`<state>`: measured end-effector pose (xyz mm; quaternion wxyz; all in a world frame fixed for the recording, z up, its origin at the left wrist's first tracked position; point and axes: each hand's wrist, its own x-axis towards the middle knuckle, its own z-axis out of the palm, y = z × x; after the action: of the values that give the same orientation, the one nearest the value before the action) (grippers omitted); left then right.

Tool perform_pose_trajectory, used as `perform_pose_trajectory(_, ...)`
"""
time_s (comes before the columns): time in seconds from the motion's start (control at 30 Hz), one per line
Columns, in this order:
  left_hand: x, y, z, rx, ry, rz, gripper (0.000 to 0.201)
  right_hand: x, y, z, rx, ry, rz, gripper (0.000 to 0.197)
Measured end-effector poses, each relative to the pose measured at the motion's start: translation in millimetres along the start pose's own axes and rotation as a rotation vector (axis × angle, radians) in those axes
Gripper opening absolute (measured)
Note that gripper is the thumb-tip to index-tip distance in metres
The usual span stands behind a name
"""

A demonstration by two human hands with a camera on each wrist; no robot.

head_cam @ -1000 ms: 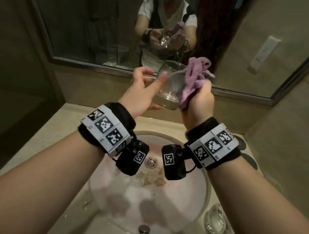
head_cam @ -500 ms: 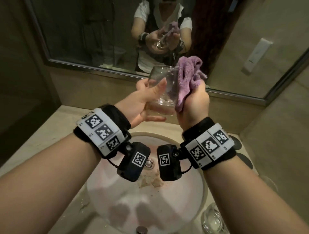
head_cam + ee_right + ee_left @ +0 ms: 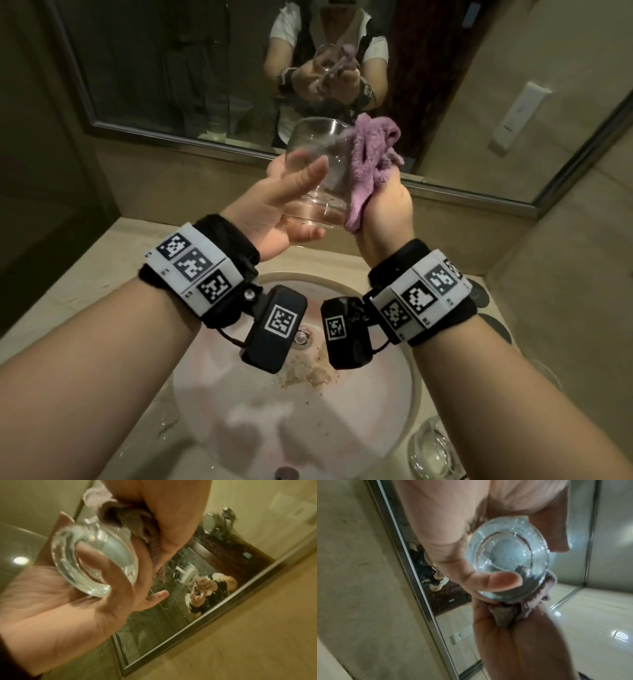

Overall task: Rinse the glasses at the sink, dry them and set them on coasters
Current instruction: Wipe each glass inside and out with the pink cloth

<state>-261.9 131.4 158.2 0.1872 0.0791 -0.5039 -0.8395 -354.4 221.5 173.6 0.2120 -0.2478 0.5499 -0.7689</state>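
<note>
Cradling the glass, left hand curls round it; right hand clutches purple cloth.

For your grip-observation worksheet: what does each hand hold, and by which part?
The left hand holds the glass by its lower side wall and base, thumb across the side. The right hand grips the bunched purple cloth by its lower part, against the glass.

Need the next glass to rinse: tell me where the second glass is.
In the head view, the second glass stands on the counter at bottom right, beside the sink rim, under the right forearm.
</note>
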Motion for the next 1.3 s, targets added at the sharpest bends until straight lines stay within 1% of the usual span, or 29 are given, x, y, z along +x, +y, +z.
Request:
perform_pose_trajectory(0.03, 1, 1, -3, 0.016, 0.011, -0.004, 0.103, 1, 1, -2, -0.073, 0.021, -0.042, 0.028)
perform_pose_trajectory(0.13, 0, 4, -10, 0.099, 0.011, -0.003, 0.102, 4, 2, -12, -0.345, 0.107, -0.202, 0.021)
perform_pose_trajectory(0.2, -4, 5, -15, 0.138, 0.004, -0.005, 0.098, 13, -5, -25, -0.397, 0.185, -0.272, 0.013)
perform_pose_trajectory(0.23, -5, 4, -18, 0.157, 0.008, -0.013, 0.092, 19, -10, -31, -0.397, 0.23, -0.296, 0.016)
perform_pose_trajectory(0.27, -5, 3, -21, 0.184, 0.014, -0.031, 0.085, 21, -16, -35, -0.395, 0.256, -0.314, 0.026)
perform_pose_trajectory(0.3, -6, 2, -22, 0.212, 0.017, -0.055, 0.077, 25, -19, -37, -0.415, 0.262, -0.323, 0.034)
perform_pose_trajectory(0.33, -6, 1, -23, 0.235, 0.017, -0.076, 0.067, 25, -22, -35, -0.458, 0.241, -0.322, 0.039)
perform_pose_trajectory(0.37, -5, -1, -24, 0.245, 0.013, -0.086, 0.058, 23, -24, -32, -0.528, 0.186, -0.303, 0.039)
perform_pose_trajectory(0.4, -5, -2, -24, 0.241, 0.014, -0.09, 0.05, 20, -23, -27, -0.595, 0.092, -0.28, 0.035)
perform_pose_trajectory(0.43, -4, -3, -24, 0.231, 0.013, -0.09, 0.047, 18, -21, -24, -0.671, -0.014, -0.272, 0.029)
perform_pose_trajectory(0.47, -4, -3, -24, 0.221, 0.015, -0.085, 0.05, 14, -19, -22, -0.73, -0.107, -0.287, 0.022)
perform_pose_trajectory(0.5, -4, -3, -26, 0.204, 0.019, -0.079, 0.061, 9, -20, -21, -0.755, -0.179, -0.317, 0.017)
perform_pose_trajectory(0.53, -4, -3, -28, 0.184, 0.034, -0.076, 0.077, 8, -21, -23, -0.749, -0.245, -0.331, 0.016)
perform_pose_trajectory(0.57, -5, -2, -30, 0.155, 0.045, -0.074, 0.09, 8, -23, -27, -0.742, -0.324, -0.32, 0.018)
perform_pose_trajectory(0.6, -6, -1, -32, 0.115, 0.043, -0.075, 0.094, 8, -25, -31, -0.758, -0.407, -0.294, 0.022)
perform_pose_trajectory(0.67, -6, 2, -35, 0.067, 0.021, -0.083, 0.086, 8, -28, -38, -0.825, -0.548, -0.223, 0.041)
perform_pose_trajectory(0.73, -5, 4, -38, 0.054, -0.012, -0.093, 0.079, 6, -30, -40, -0.823, -0.646, -0.177, 0.061)
perform_pose_trajectory(0.77, -5, 4, -38, 0.064, -0.035, -0.093, 0.075, 5, -31, -38, -0.832, -0.686, -0.165, 0.066)
perform_pose_trajectory(0.83, -7, 6, -35, 0.135, -0.125, -0.089, 0.068, 2, -33, -33, -0.884, -0.746, -0.119, 0.064)
perform_pose_trajectory(0.87, -7, 7, -33, 0.182, -0.173, -0.092, 0.069, 1, -34, -29, -0.909, -0.77, -0.096, 0.058)
perform_pose_trajectory(0.93, -8, 8, -31, 0.227, -0.2, -0.103, 0.077, -1, -36, -27, -0.92, -0.784, -0.1, 0.047)
perform_pose_trajectory(1.0, -9, 10, -30, 0.239, -0.209, -0.1, 0.081, 0, -40, -31, -0.977, -0.744, -0.165, 0.049)
perform_pose_trajectory(1.07, -10, 12, -31, 0.252, -0.188, -0.107, 0.092, 2, -43, -38, -0.984, -0.711, -0.219, 0.055)
perform_pose_trajectory(1.13, -9, 13, -34, 0.298, -0.166, -0.109, 0.103, 2, -43, -43, -0.936, -0.756, -0.203, 0.067)
perform_pose_trajectory(1.2, -8, 13, -32, 0.343, -0.178, -0.102, 0.101, -1, -37, -41, -0.966, -0.848, -0.223, 0.069)
perform_pose_trajectory(1.3, -10, 13, -26, 0.363, -0.146, -0.079, 0.087, -2, -29, -35, -1.036, -0.904, -0.247, 0.056)
